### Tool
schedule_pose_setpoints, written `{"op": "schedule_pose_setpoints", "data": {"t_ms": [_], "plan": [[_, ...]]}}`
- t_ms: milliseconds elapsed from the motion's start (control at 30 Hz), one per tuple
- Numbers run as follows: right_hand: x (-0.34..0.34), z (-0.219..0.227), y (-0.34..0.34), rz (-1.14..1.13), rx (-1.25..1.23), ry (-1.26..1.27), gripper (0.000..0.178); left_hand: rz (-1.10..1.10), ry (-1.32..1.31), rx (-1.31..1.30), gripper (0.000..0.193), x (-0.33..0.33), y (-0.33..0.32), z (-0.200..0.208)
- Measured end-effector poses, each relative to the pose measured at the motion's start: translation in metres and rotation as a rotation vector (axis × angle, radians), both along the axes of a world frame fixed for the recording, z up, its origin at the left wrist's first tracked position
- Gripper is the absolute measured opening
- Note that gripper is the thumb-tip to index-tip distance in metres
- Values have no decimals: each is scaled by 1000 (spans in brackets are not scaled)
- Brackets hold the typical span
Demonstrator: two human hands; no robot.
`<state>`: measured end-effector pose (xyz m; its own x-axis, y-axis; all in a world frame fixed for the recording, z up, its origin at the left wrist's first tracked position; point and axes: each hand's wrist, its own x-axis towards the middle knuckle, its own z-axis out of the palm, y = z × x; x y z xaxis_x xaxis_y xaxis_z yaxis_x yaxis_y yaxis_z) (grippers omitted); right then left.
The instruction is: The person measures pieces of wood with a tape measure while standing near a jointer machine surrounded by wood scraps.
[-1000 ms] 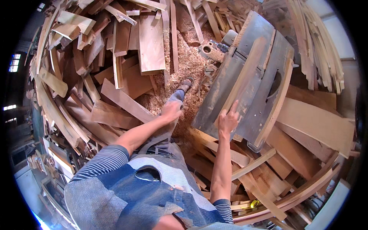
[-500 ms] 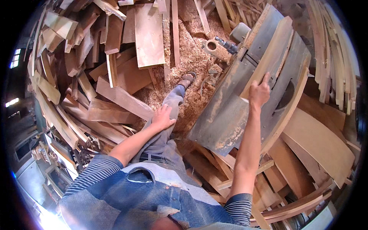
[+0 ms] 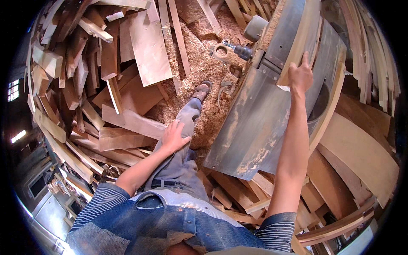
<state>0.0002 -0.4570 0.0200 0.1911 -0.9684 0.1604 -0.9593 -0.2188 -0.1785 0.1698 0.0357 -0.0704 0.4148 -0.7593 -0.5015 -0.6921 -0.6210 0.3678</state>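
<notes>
A long pale wooden board (image 3: 298, 46) lies lengthwise on the grey metal bed of a planing machine (image 3: 259, 114). My right hand (image 3: 300, 76) is at the board's near end, index finger stretched forward along it and the other fingers curled. The board's far end runs out of view at the top. My left hand (image 3: 174, 137) rests on my thigh in grey trousers (image 3: 187, 123), its fingers spread and holding nothing.
A wooden fence strip (image 3: 329, 108) edges the machine's right side, near a round opening (image 3: 319, 102). Wood shavings (image 3: 187, 55) cover the floor around my foot. Stacked planks (image 3: 123, 97) crowd the left; curved boards (image 3: 357, 153) lie at right. A metal fitting (image 3: 240, 52) juts from the machine.
My right hand and the board have moved forward along the machine bed, away from me. My left hand stays on my thigh. The whole view has shifted slightly.
</notes>
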Motion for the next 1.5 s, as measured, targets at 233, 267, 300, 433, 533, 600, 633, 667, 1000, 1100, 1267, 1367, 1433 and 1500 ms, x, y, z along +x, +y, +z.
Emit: {"op": "schedule_pose_setpoints", "data": {"t_ms": [233,267,300,433,533,600,633,667,1000,1100,1267,1367,1433,1500], "plan": [[8,1,-45,-18,26,17,77,5,-2,51,65,11,-11,5],[9,2,-49,-21,32,19,77,8,2,56,65,13,-13,5],[11,3,-53,-23,38,21,78,11,1,56,65,14,-14,5],[13,6,-61,-47,69,41,79,11,3,42,65,16,-16,9],[13,5,-60,-35,80,8,79,15,5,43,65,16,-9,10],[3,-5,-63,-2,68,-31,80,12,4,41,66,18,-3,10],[-8,-17,-63,34,-8,-44,80,5,5,35,66,19,1,8],[-23,-32,-62,68,-85,-55,80,-5,7,29,66,19,5,6],[-54,-10,214,18,53,-88,75,-29,-14,-11,70,-11,41,-12],[-74,3,302,19,61,-120,75,-24,-23,-13,70,-18,44,-18],[-81,7,337,20,85,-141,76,10,-45,-42,69,-24,43,-18],[-69,5,302,12,53,-144,74,32,-50,-40,69,-25,37,-18],[-59,0,260,12,42,-109,73,50,-40,-42,69,-24,32,-15],[-47,-6,210,16,23,-80,73,69,-26,-54,68,-22,25,-6]]}}
